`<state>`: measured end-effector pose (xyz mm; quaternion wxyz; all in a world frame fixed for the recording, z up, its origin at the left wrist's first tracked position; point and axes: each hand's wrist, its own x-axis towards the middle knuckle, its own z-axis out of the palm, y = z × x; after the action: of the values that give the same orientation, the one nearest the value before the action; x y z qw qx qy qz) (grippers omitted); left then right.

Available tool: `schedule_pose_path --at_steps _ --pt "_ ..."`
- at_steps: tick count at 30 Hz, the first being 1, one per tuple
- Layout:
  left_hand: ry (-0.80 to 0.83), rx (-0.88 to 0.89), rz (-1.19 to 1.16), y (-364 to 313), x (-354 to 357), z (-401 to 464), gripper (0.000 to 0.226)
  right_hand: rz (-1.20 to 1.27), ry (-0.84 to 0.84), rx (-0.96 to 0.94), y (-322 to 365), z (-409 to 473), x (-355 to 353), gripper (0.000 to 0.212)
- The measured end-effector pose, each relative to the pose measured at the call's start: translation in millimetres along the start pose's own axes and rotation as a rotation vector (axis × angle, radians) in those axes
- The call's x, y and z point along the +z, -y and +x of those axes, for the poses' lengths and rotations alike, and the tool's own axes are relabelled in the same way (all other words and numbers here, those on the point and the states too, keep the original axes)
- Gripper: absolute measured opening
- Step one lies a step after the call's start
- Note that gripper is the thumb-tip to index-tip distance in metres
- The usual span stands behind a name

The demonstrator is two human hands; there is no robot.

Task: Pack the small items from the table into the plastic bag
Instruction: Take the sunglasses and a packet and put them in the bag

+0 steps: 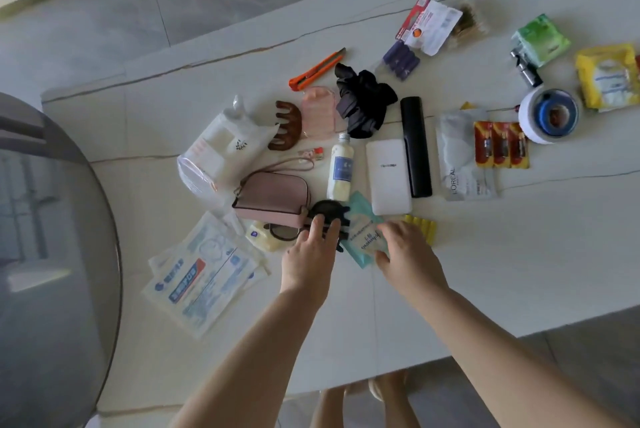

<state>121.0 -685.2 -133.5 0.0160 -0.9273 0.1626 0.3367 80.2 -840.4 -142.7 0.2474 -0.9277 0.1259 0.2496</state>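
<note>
My left hand (308,257) lies on the black claw clip (329,212), fingers spread over it and touching, not yet closed around it. My right hand (407,254) pinches the teal sachet (363,237) at its near corner, thumb under, fingers curled on top. Both sit near the table's (485,289) front edge, at its middle.

The plastic bag (221,150) lies toward the left edge, clear and crumpled, with a white packet inside. Beside the clip: one pink pouch (273,199) with a strap, one pair of sunglasses (282,231) over a small yellow packet (263,238), and what looks like two mask packs (204,275), overlapped, toward the front left. Behind my right hand, one yellow strip (424,228) shows.

Farther in stand one white bottle (341,171) lying flat, one white power bank (389,181), one black comb (415,147), one face-mask sachet (457,157), and a pack of three red batteries (500,145). Behind those: one brown claw clip (287,124), one pink pill box (318,112), one black scrunchie (365,98), one orange cutter (317,70).

Toward the far right corner: one purple battery pack (401,60), one carded packet (429,23), one green tissue pack (540,39), one yellow wipes pack (609,75), one tape roll (550,114), one small black bottle (526,69).
</note>
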Motion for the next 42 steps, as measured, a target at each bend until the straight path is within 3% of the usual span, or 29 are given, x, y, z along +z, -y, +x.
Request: schedule_pose_path --at_steps 3,7,9,14,20,25,29,33,38,42 --pt "-0.103 -0.003 0.038 8.0 9.8 -7.3 0.096 0.03 -0.011 -0.038 11.9 4.7 7.2 0.038" --pt "-0.193 0.1 0.009 25.1 19.3 -15.3 0.056 0.008 -0.002 -0.141 27.4 15.6 8.7 0.042" --pt "-0.214 0.132 -0.015 32.7 18.3 -20.3 0.058 -0.024 0.025 -0.17 36.5 22.9 12.0 0.045" --pt "-0.321 0.14 -0.084 46.7 19.1 -35.8 0.053 -0.127 0.019 -0.06 61.6 31.5 26.7 0.054" --pt "-0.353 0.061 -0.176 53.7 5.4 -41.9 0.038 -0.167 -0.043 0.02 65.6 27.6 26.5 0.033" --pt "-0.348 -0.117 -0.382 47.1 -17.3 -52.8 0.034 0.086 0.022 0.081 53.0 7.2 8.5 0.04" --pt "-0.321 -0.308 -0.579 33.8 -44.4 -65.2 0.037 0.474 0.124 0.246 44.2 -24.5 -18.9 0.045" --pt "-0.246 -0.406 -0.801 22.3 -69.8 -77.5 0.032 0.785 0.033 0.358 36.9 -64.7 -49.3 0.041" --pt "-0.257 -0.519 -1.263 -3.8 -118.9 -107.4 0.031 1.184 -0.147 0.464 31.2 -119.9 -100.8 0.031" --pt "-0.08 -0.478 -1.465 -31.2 -156.5 -133.2 0.016 1.384 -0.245 0.532 22.5 -170.2 -140.5 0.031"
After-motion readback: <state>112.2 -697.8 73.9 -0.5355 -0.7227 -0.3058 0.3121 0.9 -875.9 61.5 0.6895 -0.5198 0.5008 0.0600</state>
